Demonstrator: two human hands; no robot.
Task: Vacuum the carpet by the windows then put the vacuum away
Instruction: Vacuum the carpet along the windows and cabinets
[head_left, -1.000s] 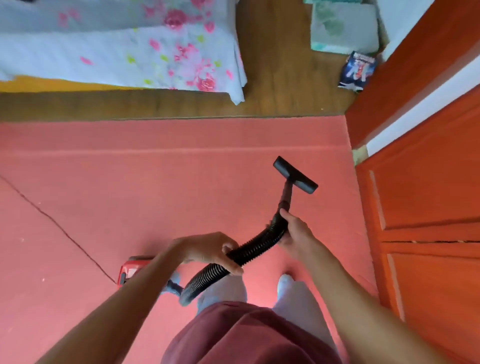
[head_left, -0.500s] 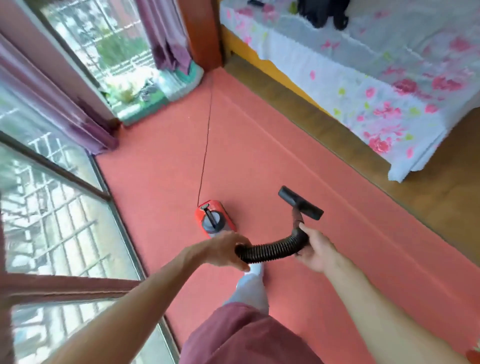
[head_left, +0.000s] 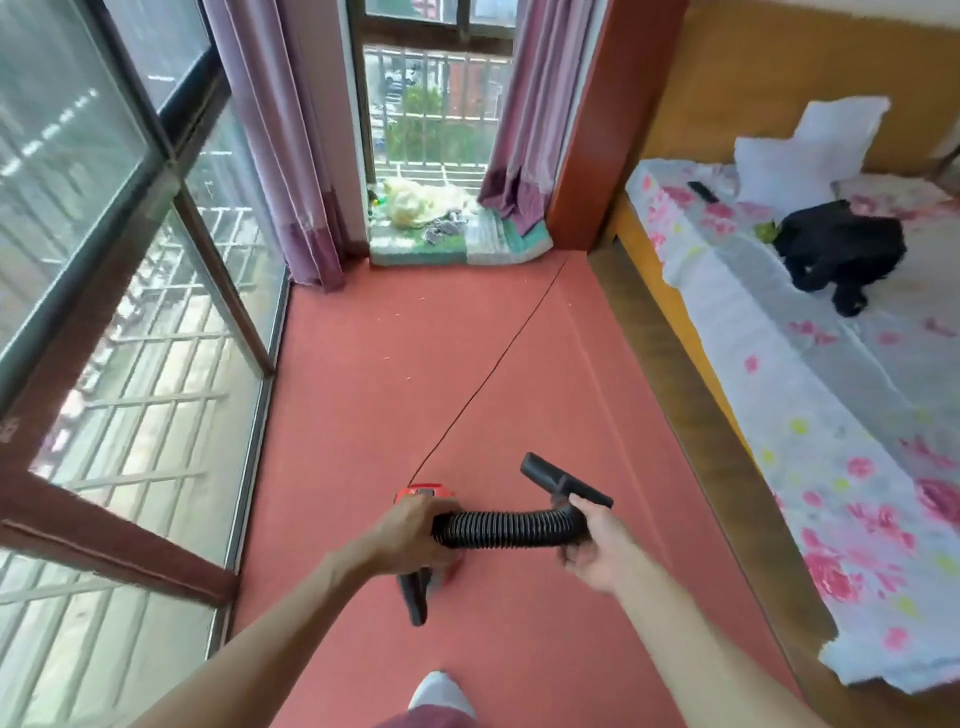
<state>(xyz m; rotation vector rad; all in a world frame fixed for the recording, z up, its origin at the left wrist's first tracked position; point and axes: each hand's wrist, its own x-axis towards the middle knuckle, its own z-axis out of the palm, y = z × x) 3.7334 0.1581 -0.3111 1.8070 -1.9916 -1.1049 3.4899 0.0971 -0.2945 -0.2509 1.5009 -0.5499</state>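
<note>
The large glass windows (head_left: 119, 270) with dark frames bound the scene on the left. 1 further window stands at the far end between purple curtains (head_left: 291, 156). The red flat-pile carpet (head_left: 363, 374) runs as 1 long strip beside them, and its long axis leads away from the person toward the far window. Pale specks (head_left: 387, 357) lie on it well ahead of the hands. A thin dark power cord (head_left: 493, 358) crosses the carpet diagonally to the small red canister vacuum body (head_left: 423, 490). This body sits on the carpet, mostly hidden behind the left hand (head_left: 415, 535).

The left hand wraps its fingers fully round the left end of the black ribbed flexible hose (head_left: 509, 527). The hose axis runs left to right, roughly level, between the 2 hands. A black part projects below the left hand; its identity cannot be determined.

At the right end, the hose bends away from the person into the black flat rectangular nozzle (head_left: 566, 480), which is held clear above the carpet. The right hand (head_left: 597, 548) grips the bend just under the nozzle, with its fingers curled round the hose. This hand is nearer the nozzle and, by judgement, steers it.

The strip to be vacuumed lies ahead and left of the grip. The next move calls for lowering the nozzle forward onto the carpet. The bed with white floral sheet (head_left: 831, 441) stands well apart on the right.
</note>
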